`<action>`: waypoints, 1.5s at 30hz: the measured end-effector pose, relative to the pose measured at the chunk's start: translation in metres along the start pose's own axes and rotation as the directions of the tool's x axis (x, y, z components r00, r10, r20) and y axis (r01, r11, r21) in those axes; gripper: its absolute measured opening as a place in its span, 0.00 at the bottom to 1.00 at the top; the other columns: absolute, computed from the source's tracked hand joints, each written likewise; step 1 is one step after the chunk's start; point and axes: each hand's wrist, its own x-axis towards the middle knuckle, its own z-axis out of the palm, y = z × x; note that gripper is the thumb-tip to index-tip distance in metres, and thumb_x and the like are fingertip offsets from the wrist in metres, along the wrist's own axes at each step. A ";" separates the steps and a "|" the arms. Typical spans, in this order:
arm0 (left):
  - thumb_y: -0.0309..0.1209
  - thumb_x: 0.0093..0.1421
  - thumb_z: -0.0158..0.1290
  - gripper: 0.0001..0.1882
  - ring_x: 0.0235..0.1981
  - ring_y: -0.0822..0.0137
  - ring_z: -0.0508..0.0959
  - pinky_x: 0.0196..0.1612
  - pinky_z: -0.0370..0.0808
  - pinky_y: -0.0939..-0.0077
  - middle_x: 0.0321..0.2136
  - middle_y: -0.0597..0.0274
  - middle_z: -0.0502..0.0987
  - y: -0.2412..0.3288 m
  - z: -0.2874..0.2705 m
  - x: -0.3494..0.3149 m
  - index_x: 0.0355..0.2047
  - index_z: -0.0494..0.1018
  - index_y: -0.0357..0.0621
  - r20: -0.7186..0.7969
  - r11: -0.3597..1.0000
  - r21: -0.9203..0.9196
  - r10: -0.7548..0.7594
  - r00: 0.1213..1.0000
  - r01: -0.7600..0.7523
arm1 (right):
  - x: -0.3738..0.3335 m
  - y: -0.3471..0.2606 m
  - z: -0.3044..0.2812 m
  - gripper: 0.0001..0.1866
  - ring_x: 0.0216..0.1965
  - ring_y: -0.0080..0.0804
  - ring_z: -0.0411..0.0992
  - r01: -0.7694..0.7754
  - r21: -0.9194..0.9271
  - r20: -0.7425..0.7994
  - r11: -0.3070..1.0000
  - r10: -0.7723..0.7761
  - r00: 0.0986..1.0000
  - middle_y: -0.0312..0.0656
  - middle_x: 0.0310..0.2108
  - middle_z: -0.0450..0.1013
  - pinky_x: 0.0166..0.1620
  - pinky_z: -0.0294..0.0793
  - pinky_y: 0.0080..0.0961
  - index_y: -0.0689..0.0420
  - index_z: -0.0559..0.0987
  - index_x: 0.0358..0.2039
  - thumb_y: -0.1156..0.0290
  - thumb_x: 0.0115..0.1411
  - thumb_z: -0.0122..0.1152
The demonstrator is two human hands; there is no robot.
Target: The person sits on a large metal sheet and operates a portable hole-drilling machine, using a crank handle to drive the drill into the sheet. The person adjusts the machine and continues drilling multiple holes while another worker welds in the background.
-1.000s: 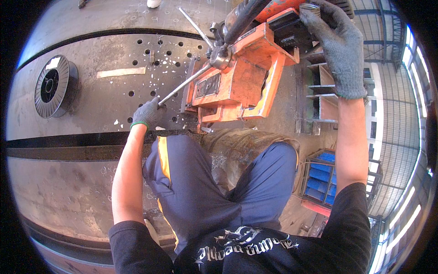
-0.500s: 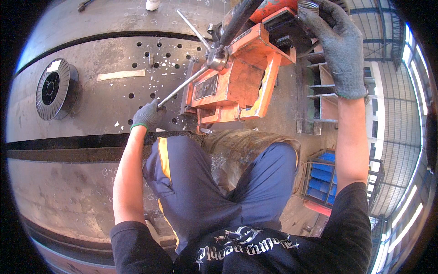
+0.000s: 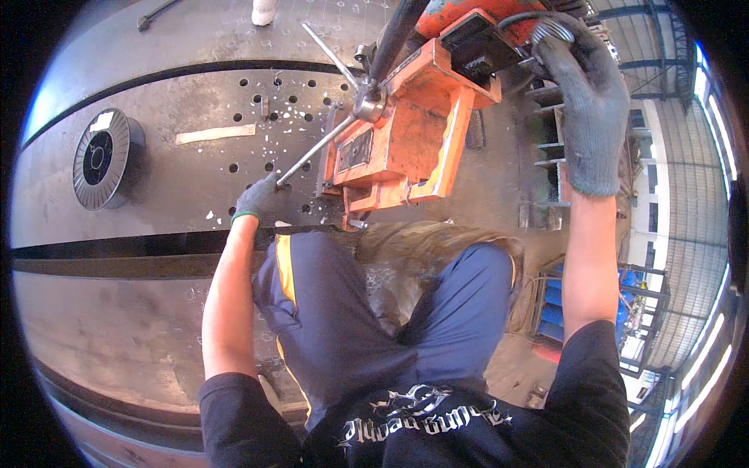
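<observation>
My left hand [image 3: 264, 196], in a grey knit glove, is closed round the lower end of a metal rod lever [image 3: 314, 151]. The lever runs up to a round steel hub [image 3: 370, 104] on an orange machine [image 3: 406, 148] that looks like a magnetic drill. A second rod lever [image 3: 331, 53] sticks out from the hub toward the far left. At the machine's far right side my gloved right hand [image 3: 587, 93] has its fingers bent round a shiny, ridged, round metal piece [image 3: 551, 31]. Some of those fingertips are hidden, and the piece's exact kind is unclear.
A black wire spool [image 3: 105, 160] lies on the dark, hole-drilled steel plate [image 3: 187, 187]; a pale strip [image 3: 215, 134] and white flecks lie there too. My knees come close to the machine. Metal racking [image 3: 551, 148] and blue bins [image 3: 552, 304] stand to the right.
My right hand has shifted slightly down and right, and the metal piece in it shows more fully. The left hand stays on the lever. The view has shifted a little.
</observation>
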 end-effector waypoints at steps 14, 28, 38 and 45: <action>0.51 0.68 0.56 0.18 0.39 0.43 0.86 0.42 0.80 0.45 0.32 0.49 0.86 0.037 -0.026 -0.092 0.41 0.80 0.50 -0.073 0.926 0.376 0.073 0.995 -0.041 | -0.110 0.076 -0.093 0.21 0.50 0.25 0.77 -0.237 -0.090 -0.325 0.967 0.197 0.925 0.41 0.50 0.81 0.54 0.77 0.26 0.64 0.80 0.60 0.70 0.69 0.70; 0.44 0.68 0.57 0.17 0.36 0.35 0.83 0.37 0.77 0.43 0.30 0.40 0.81 0.154 -0.119 -0.254 0.35 0.76 0.41 -0.139 0.994 0.090 -0.045 0.989 0.058 | -0.117 0.107 -0.097 0.24 0.52 0.27 0.76 -0.249 0.027 -0.347 0.968 0.243 0.906 0.41 0.52 0.79 0.53 0.78 0.25 0.65 0.78 0.61 0.68 0.69 0.71; 0.42 0.66 0.60 0.14 0.31 0.39 0.83 0.35 0.77 0.47 0.26 0.44 0.80 0.226 -0.210 -0.281 0.39 0.77 0.43 -0.173 0.991 0.131 0.064 0.983 -0.041 | -0.105 0.107 -0.087 0.23 0.55 0.28 0.75 -0.248 0.066 -0.304 0.966 0.256 0.918 0.42 0.54 0.79 0.60 0.74 0.27 0.64 0.80 0.60 0.68 0.69 0.71; 0.41 0.63 0.61 0.13 0.25 0.46 0.81 0.32 0.76 0.48 0.19 0.51 0.76 0.256 -0.255 -0.268 0.29 0.78 0.45 -0.192 0.774 0.605 0.366 0.910 -0.184 | -0.075 0.080 -0.063 0.23 0.56 0.28 0.76 -0.188 0.068 -0.214 0.980 0.198 0.957 0.43 0.55 0.80 0.62 0.73 0.30 0.63 0.81 0.59 0.67 0.67 0.73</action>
